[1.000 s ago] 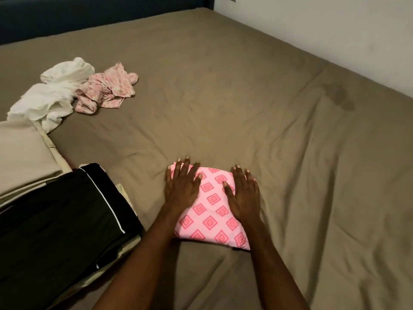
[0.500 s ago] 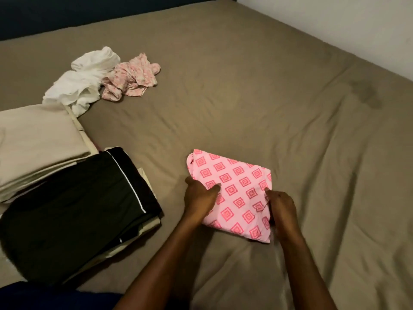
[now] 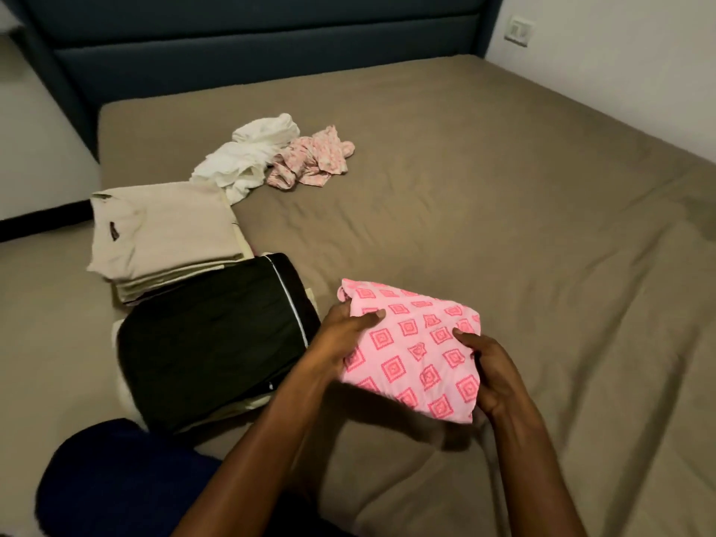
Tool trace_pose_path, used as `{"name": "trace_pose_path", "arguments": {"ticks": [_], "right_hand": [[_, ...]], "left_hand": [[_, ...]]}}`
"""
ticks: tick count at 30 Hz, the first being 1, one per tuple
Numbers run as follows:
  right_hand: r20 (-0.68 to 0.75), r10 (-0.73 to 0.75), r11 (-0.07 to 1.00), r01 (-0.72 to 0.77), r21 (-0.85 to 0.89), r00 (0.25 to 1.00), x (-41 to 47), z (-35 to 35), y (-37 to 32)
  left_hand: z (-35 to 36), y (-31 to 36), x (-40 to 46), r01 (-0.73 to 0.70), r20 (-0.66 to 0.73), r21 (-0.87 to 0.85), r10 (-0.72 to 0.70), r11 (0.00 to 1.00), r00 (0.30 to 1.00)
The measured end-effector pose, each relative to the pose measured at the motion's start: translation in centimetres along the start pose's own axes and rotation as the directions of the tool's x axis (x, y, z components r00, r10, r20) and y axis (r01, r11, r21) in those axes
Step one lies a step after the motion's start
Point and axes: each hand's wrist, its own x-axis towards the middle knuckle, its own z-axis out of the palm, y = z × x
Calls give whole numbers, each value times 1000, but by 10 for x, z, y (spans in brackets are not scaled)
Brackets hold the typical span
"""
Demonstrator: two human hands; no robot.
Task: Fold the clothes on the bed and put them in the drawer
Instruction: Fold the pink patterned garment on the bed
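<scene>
a moment ago i pressed the pink cloth flat on the bed. now my left hand and right hand grip its sides, lifted. this one looks folded, ready to stack.

- The left hand and right hand grip opposite edges of the folded pink garment, held above the bed.
- Folded black garment and beige stack lie left.
- Unfolded white garment touches the floral garment.
</scene>
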Motion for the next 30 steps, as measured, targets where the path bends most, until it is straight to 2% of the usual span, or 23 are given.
{"name": "trace_pose_path", "arguments": {"ticks": [2, 4, 7, 10, 12, 13, 15, 16, 18, 21, 24, 26, 28, 29, 30], "right_hand": [[62, -13, 998, 16, -55, 998, 5, 32, -4], [147, -38, 993, 54, -109, 988, 13, 69, -9], [301, -41, 977, 102, -189, 953, 29, 143, -7], [386, -33, 933, 167, -319, 922, 45, 212, 5], [375, -45, 844, 236, -481, 926, 64, 242, 31], [354, -63, 767, 272, -581, 933, 72, 251, 46], [329, -112, 598, 327, -731, 938, 87, 257, 78], [318, -152, 526, 349, -776, 936, 91, 255, 89], [329, -220, 427, 394, -814, 918, 92, 260, 100], [399, -307, 383, 496, -779, 864, 86, 263, 98], [427, -329, 472, 538, -698, 842, 88, 255, 97], [439, -287, 491, 524, -696, 851, 93, 250, 98], [471, -291, 370, 552, -748, 833, 92, 248, 100], [490, -335, 248, 577, -778, 805, 88, 249, 101], [523, -413, 76, 600, -797, 746, 85, 252, 102]], "left_hand": [[-23, 16, -26, -84, -61, -71, 80, 994, 995], [-46, 30, -47, -220, -177, -43, 209, 975, 962], [-90, 44, -78, -386, -387, 26, 366, 922, 847], [-129, 49, -97, -462, -575, 44, 401, 886, 713], [-159, 39, -95, -377, -706, 119, 346, 918, 618], [-172, 30, -90, -286, -750, 159, 305, 945, 587], [-192, 3, -82, -72, -785, 259, 253, 963, 565], [-198, -12, -77, -33, -782, 297, 263, 954, 565], [-206, -28, -75, -58, -796, 323, 304, 945, 524], [-208, -29, -76, -83, -802, 354, 348, 932, 485], [-207, -28, -78, -108, -811, 362, 370, 926, 453], [-209, -33, -78, -21, -824, 429, 401, 903, 401], [-208, -37, -77, 139, -823, 522, 455, 841, 340], [-205, -36, -78, 181, -812, 566, 505, 804, 294], [-201, -32, -79, 204, -781, 622, 577, 756, 240]]}}
